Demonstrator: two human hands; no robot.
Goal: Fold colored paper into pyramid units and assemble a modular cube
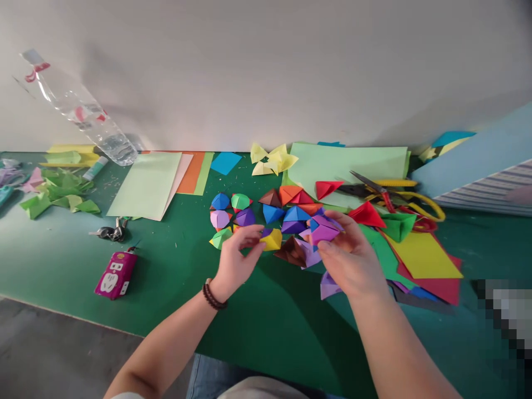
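Note:
My left hand [239,255], with a dark beaded bracelet on its wrist, pinches a yellow folded paper piece [272,240] that has some purple on top. Between the fingers and thumb of my right hand [349,252] is a purple folded paper piece [323,229] with blue parts. Just beyond my left hand sit small two-coloured folded paper pieces in rows, among them a blue one [220,201] and a green one [241,201]. Between my hands lie loose folded pieces, including a brown one [292,253] and a blue one [273,213]. A lilac one [329,287] rests under my right hand.
On the right, scissors [380,191] lie over stacked coloured paper [426,255]. Paper sheets [147,180] lie at the back left, near a leaning plastic bottle [89,113]. Keys [114,229], a magenta box [117,274] and green paper scraps [62,188] are at left.

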